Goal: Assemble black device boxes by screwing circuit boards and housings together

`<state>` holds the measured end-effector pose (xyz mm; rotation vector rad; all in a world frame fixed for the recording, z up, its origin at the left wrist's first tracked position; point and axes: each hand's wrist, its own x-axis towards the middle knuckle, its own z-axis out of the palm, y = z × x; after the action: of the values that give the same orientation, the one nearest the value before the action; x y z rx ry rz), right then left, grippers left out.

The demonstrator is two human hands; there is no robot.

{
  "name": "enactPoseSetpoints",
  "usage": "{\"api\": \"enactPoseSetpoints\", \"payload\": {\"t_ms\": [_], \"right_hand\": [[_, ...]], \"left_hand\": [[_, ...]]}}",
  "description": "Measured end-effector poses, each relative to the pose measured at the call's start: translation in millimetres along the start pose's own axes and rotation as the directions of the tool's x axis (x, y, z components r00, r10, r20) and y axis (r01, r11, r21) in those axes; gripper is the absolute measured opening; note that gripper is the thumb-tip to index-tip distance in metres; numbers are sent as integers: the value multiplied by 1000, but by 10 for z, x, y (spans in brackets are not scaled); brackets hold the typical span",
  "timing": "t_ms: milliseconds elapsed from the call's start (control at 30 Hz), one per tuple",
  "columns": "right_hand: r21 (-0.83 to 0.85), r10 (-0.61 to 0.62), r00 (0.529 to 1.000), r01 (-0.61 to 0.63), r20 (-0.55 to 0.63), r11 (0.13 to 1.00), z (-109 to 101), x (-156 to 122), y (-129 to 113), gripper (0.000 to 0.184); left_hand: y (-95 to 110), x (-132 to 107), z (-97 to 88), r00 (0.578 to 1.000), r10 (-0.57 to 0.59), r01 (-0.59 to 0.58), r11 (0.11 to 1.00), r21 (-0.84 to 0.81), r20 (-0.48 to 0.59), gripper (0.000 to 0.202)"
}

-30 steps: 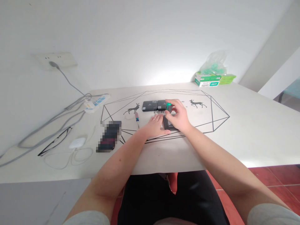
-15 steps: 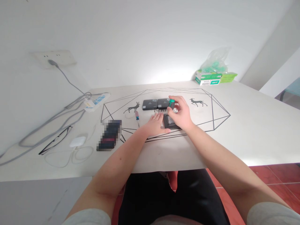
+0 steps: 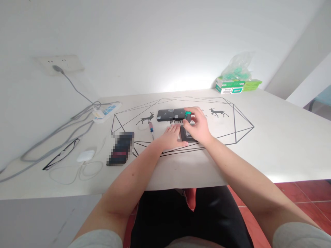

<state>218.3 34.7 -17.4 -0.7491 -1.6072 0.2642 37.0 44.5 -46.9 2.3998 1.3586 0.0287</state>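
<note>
My right hand [image 3: 198, 127] is closed round a small screwdriver with a green cap [image 3: 188, 116], held upright over a black flat device [image 3: 186, 135] on the table. My left hand [image 3: 172, 137] lies flat with fingers stretched out, pressing against the left edge of that device. Two more black flat boxes [image 3: 165, 115] [image 3: 179, 114] lie side by side just behind the hands. A second screwdriver with a red and blue handle [image 3: 151, 128] rests on the table to the left of my left hand.
The white table [image 3: 271, 137] carries a printed line pattern with deer. A blurred dark object [image 3: 121, 148], glasses [image 3: 60, 155], a white earbud case [image 3: 86, 156] with cable and a power strip [image 3: 106, 113] lie at left. Green boxes with a plastic bag [image 3: 234, 84] stand at the back right.
My right hand with the green-capped screwdriver has shifted slightly over the black device. My left hand has stayed flat in place.
</note>
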Motion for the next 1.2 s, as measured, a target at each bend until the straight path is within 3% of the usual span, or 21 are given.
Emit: {"api": "enactPoseSetpoints", "payload": {"t_ms": [600,900,1200], "right_hand": [[42,36,997,-34,-65,999,-43,26,28,40],[10,20,1000,-20,10,1000,-5,-6,-1,39],[31,34,999,-34,10,999,-25,2,14,39]], "left_hand": [[-50,32,36,1000,7,-7,1000,27,-3,131],[-38,33,36,1000,0,0,1000,8,-1,131],[-9,4,1,1000,2,-2,1000,-4,1,131]]}}
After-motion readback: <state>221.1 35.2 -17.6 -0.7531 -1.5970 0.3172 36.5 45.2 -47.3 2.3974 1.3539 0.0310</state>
